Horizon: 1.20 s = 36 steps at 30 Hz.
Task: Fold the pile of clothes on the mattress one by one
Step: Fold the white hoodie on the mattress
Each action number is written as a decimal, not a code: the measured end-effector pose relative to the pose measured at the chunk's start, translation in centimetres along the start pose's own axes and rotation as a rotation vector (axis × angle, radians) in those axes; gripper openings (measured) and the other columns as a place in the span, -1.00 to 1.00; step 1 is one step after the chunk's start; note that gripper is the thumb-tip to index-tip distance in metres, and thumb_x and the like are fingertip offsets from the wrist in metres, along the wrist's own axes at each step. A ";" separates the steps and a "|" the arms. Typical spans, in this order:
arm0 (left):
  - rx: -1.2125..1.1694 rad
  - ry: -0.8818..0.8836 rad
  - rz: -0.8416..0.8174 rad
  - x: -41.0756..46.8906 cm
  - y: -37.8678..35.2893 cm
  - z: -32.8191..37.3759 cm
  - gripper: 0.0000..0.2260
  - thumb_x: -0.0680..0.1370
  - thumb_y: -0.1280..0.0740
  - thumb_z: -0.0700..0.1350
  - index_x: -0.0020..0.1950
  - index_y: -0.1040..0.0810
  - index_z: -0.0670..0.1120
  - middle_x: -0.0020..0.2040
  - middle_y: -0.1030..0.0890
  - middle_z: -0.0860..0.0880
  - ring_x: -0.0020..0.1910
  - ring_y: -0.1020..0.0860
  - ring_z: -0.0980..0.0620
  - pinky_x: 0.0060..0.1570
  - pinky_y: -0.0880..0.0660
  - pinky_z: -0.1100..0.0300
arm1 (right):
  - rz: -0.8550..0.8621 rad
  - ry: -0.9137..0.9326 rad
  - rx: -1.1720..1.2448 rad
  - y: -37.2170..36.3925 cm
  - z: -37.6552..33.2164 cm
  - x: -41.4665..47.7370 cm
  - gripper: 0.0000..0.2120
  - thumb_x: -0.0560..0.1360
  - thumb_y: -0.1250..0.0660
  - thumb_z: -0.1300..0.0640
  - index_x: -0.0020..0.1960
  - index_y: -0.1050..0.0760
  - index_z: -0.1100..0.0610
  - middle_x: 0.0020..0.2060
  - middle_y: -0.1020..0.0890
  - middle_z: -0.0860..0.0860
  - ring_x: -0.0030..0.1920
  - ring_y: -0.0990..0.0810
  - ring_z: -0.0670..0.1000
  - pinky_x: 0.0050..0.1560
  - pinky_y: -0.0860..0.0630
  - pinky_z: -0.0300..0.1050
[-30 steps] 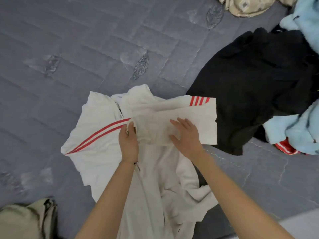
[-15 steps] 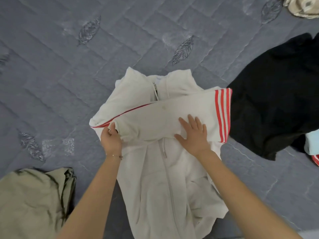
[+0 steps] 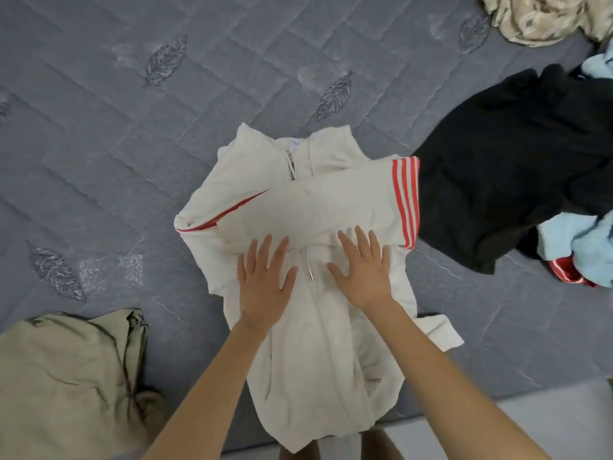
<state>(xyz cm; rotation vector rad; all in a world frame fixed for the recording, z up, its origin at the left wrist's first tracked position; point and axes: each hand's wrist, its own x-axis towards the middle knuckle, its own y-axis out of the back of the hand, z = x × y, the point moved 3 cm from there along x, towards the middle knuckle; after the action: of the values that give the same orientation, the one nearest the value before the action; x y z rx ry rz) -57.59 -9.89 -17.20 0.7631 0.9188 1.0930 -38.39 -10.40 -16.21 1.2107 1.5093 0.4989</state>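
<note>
White zip jacket (image 3: 331,200) under left hand (image 3: 263,290) and right hand (image 3: 363,277), palms flat, fingers (image 3: 265,250) straight, grasping nothing.

A strip of pale grey floor (image 3: 547,426) shows at the near right, just past the near edge of the mattress (image 3: 99,161), and it widens toward the right. It looks smooth and plain. At its far right end sits a small tan scrap (image 3: 610,382), too cropped to identify.

Soft, even light, faint shadows, slight blur, wide-angle bending at edges.
</note>
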 end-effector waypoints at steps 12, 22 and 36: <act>0.039 0.106 -0.234 -14.6 -10.8 2.0 -0.43 0.55 0.06 0.22 0.55 -0.15 0.10 0.57 -0.09 -0.10 0.54 -0.03 -0.18 0.44 0.03 -0.25 | -0.249 -0.133 -0.115 -4.7 13.3 -8.1 -0.17 0.51 -0.27 -0.23 0.57 0.18 -0.12 0.57 0.11 0.06 0.55 0.08 0.13 0.49 0.09 0.24; -0.013 0.630 -0.028 -24.0 -13.5 2.4 -0.33 0.55 -0.36 0.00 0.56 -0.12 -0.10 0.55 -0.07 -0.27 0.53 -0.06 -0.26 0.43 -0.04 -0.23 | -0.086 -0.121 -0.164 -5.0 18.0 -12.3 -0.65 0.60 -0.21 -0.02 0.18 -0.41 0.25 0.10 -0.58 0.17 0.14 -0.52 0.20 0.20 -0.28 -0.02; -0.715 0.893 0.536 -27.8 -10.2 2.0 -0.96 0.63 -0.19 -0.27 0.03 -0.38 -0.15 -0.03 -0.45 -0.11 -0.05 -0.41 -0.01 -0.10 -0.29 0.27 | 0.364 -0.466 0.854 -5.7 20.3 -18.0 -0.92 0.62 -0.11 0.26 -0.02 -0.36 0.19 -0.26 -0.42 -0.05 -0.13 -0.42 0.03 -0.23 -0.34 -0.19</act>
<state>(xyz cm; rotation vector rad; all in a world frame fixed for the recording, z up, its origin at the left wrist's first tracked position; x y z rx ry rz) -56.92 -39.54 -18.72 -0.1439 0.9478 2.1663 -24.37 -34.19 -18.96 2.1077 1.1006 -0.2473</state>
